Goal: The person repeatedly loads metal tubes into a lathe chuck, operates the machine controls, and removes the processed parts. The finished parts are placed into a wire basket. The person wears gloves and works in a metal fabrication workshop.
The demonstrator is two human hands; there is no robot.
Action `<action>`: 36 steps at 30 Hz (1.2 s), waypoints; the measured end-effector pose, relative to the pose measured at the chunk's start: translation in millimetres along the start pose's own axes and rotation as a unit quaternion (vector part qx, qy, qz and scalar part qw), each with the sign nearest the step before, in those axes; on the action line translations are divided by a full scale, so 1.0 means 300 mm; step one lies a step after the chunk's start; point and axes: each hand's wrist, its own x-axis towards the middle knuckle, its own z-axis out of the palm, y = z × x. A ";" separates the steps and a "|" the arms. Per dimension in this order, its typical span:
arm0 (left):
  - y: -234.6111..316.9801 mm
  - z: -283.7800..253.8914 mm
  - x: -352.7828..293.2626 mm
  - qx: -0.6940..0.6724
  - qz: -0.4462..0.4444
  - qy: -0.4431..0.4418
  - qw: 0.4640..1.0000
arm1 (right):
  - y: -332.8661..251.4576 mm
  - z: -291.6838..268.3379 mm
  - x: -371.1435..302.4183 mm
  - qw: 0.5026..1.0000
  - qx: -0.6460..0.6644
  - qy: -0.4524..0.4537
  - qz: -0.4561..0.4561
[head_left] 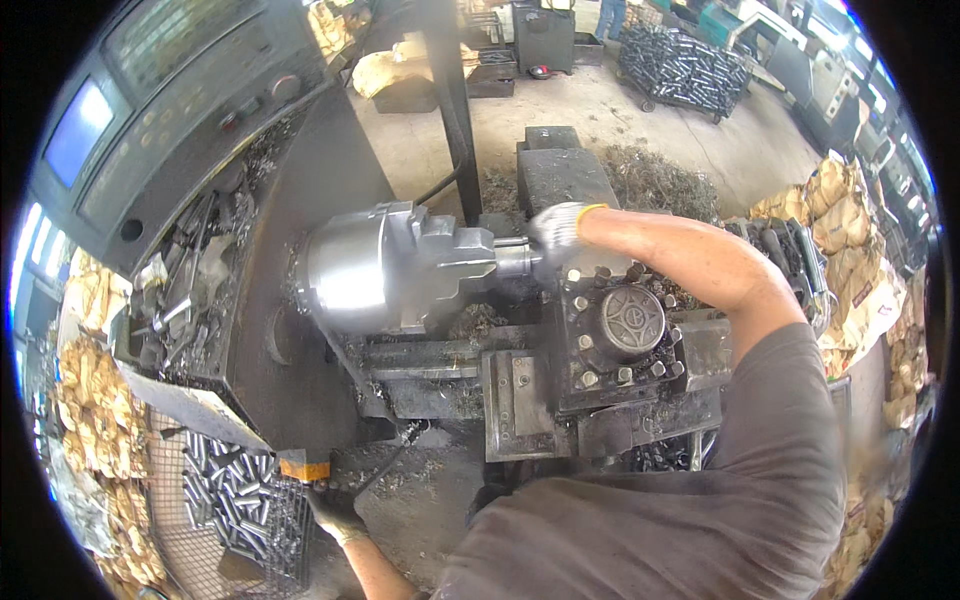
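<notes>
Concrete floor (700, 145) lies toward twelve; the gloved right hand (562, 228) curls by the rod (514, 260), where a spinning chuck (352, 268) could snag it; left hand (337, 510), at seven: I can't tell.

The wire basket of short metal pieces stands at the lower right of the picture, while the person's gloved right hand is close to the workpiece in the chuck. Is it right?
Not quite: the head view shows the wire basket of short metal pieces at the lower left. The rest is right: the gloved right hand is close to the workpiece in the chuck.
</notes>
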 end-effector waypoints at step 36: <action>0.656 1.532 -0.004 0.598 0.596 -0.118 0.523 | -0.690 0.678 -0.760 0.810 0.483 0.323 -0.085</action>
